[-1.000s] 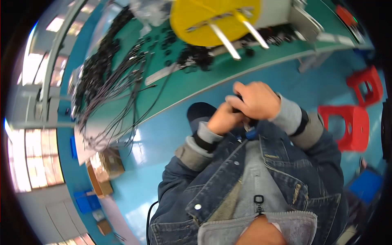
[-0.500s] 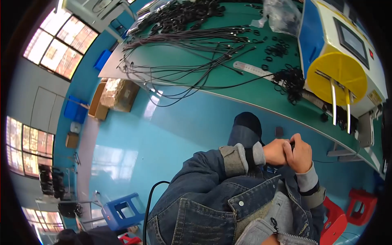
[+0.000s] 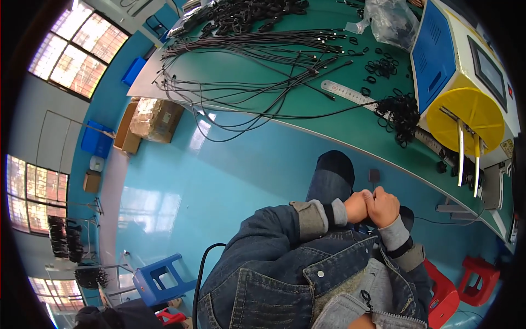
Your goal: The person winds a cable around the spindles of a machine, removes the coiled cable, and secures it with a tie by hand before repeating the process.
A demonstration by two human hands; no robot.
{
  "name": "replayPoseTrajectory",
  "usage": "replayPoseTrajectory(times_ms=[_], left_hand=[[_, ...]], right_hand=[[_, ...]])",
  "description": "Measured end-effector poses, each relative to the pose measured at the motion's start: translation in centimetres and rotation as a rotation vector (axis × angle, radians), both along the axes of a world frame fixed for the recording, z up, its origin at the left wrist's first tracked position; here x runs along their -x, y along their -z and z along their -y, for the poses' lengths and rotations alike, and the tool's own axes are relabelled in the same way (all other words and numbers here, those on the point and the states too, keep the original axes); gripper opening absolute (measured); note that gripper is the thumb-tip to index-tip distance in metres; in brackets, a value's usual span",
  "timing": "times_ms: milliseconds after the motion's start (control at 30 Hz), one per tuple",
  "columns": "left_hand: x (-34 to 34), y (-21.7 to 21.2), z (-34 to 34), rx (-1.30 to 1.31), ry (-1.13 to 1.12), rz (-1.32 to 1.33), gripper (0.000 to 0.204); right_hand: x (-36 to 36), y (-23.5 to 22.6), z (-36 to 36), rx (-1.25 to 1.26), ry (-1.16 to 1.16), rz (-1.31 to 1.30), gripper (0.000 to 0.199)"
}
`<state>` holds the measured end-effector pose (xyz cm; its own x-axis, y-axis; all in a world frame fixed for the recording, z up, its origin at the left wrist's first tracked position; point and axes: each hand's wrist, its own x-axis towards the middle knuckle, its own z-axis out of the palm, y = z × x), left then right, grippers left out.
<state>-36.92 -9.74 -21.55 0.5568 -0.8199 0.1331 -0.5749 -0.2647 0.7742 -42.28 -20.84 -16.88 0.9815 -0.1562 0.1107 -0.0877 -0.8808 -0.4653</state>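
My left hand [image 3: 356, 208] and my right hand [image 3: 384, 208] are together above my lap, off the table's near edge. The right hand's thumb and curled fingers press against the left hand. Both hands are closed, and whatever lies between them is hidden. On the green table [image 3: 307, 123] beyond them lies a bundle of thin black cables [image 3: 246, 43], some hanging over the edge. A heap of black cable ties or loops [image 3: 399, 118] sits by a steel ruler [image 3: 345, 92].
A machine with a yellow disc [image 3: 466, 120] and two prongs [image 3: 461, 159] stands at the right. Black coils [image 3: 246, 16] and a clear plastic bag [image 3: 390, 24] lie at the back. Cardboard boxes [image 3: 156, 120], a blue stool [image 3: 159, 281] and red stools [image 3: 478, 281] are on the floor.
My joined hands have moved slightly left and nearer my body. A small dark thing seen between the fingers earlier is now hidden. The view has shifted a little.
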Motion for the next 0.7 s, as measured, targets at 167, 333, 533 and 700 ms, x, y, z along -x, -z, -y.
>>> replayPoseTrajectory(times_ms=[167, 333, 533, 700], left_hand=[[-8.7, -12.0, -4.4, -0.051, -0.057, -0.593, 0.019], [-30.6, -23.3, -12.5, 0.646, -0.847, -0.060, 0.023], [-23.9, -15.2, -1.3, -0.104, -0.199, 0.343, 0.022], [-22.0, -10.4, 2.7, -0.295, -0.081, 0.494, 0.023]], right_hand=[[0.6, -3.1, 1.1, -0.542, -0.030, -0.080, 0.031], [1.8, -2.7, 1.0, -0.667, -0.069, -0.157, 0.023], [2.4, -2.0, 1.3, -0.520, -0.020, -0.143, 0.024], [3.4, -2.5, 2.2, -0.474, -0.020, -0.141, 0.022]])
